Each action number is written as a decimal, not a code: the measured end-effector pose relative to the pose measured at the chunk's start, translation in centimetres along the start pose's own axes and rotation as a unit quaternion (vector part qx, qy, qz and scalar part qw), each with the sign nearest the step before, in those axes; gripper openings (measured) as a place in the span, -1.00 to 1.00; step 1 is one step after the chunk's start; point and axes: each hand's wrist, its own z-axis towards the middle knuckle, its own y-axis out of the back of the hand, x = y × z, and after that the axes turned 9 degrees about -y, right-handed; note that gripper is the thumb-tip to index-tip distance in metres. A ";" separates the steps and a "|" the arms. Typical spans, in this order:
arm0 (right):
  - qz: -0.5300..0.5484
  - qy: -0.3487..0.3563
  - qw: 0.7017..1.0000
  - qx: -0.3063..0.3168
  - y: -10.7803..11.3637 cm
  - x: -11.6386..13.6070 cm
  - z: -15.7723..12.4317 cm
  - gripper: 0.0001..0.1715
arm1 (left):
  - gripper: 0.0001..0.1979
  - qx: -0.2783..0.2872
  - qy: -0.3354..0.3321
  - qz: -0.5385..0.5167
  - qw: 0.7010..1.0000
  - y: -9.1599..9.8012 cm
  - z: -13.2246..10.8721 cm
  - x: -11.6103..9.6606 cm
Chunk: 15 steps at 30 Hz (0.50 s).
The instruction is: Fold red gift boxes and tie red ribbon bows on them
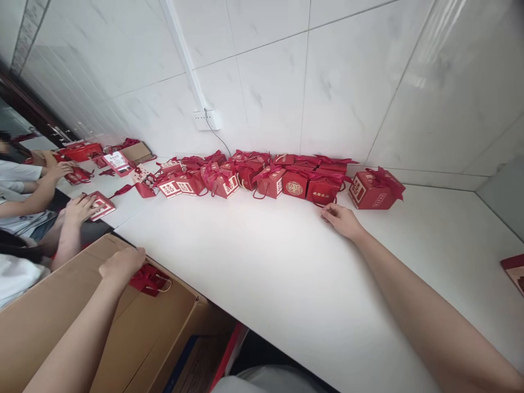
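My right hand (341, 220) rests on the white table (286, 273), fingers loosely apart, just in front of a red gift box (325, 191) in the row against the wall. It holds nothing. My left hand (121, 265) is down over an open cardboard carton (123, 327) and grips a red gift box with ribbon (149, 280) by its top. Several more red ribbon-tied boxes (245, 177) line the wall, and one larger red box (374, 189) stands at the right end.
Other people's hands (79, 210) handle red boxes at the table's left end. A wall socket with a cable (207, 119) sits above the row. Part of a red item (513, 271) lies at the right edge. A second carton (196, 363) stands below the table.
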 end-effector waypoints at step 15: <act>-0.167 0.139 0.951 -0.220 0.3 4.9 -0.3 -0.70 | -0.68 -0.104 -0.671 -0.307 0.667 11.7 -11.0 -32.5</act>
